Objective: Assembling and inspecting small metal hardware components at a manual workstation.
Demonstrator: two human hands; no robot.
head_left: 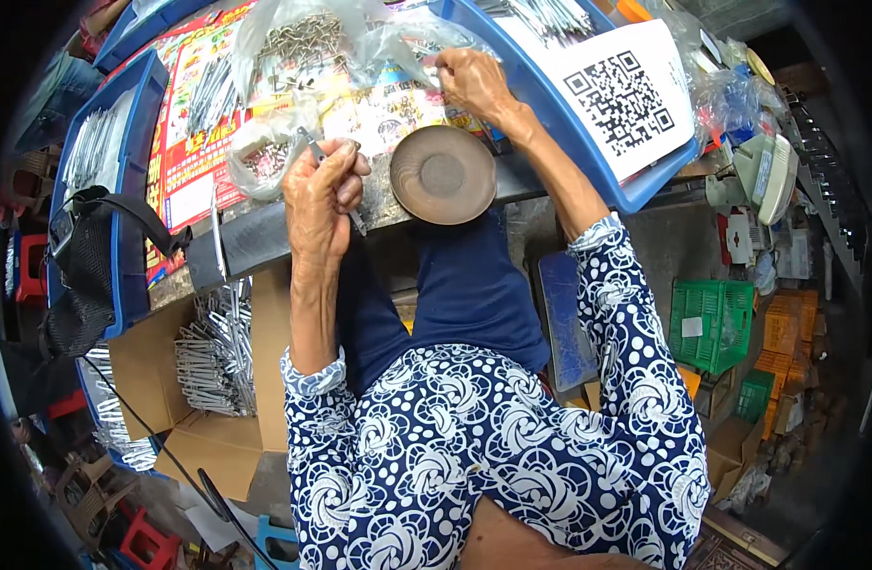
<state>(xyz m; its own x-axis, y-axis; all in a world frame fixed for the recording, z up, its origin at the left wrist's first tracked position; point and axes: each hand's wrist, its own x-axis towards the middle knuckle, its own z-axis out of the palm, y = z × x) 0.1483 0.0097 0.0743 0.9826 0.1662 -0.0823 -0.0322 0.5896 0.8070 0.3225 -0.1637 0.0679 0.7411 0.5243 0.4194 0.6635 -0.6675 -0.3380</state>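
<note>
My left hand [324,195] is closed around a slim silver metal piece [309,141], whose ends stick out above and below the fingers. It is held upright and tilted, close to the bench's front edge. Farther right, my right hand [474,84] has its fingers bent together over the bench, beside a clear plastic bag [407,47]; what they may hold is hidden. Between the hands, a round brown dish [443,176] sits at the bench edge, with nothing visible in it. Small metal parts [393,100] lie scattered on the printed sheet beyond the dish.
Open plastic bags with small metal fittings [303,43] stand at the back. Blue trays with long metal pieces [98,142] flank the bench; a white code sheet [626,100] covers the right one. Below left is a cardboard box of metal pieces [212,351]; a green crate [711,325] stands right.
</note>
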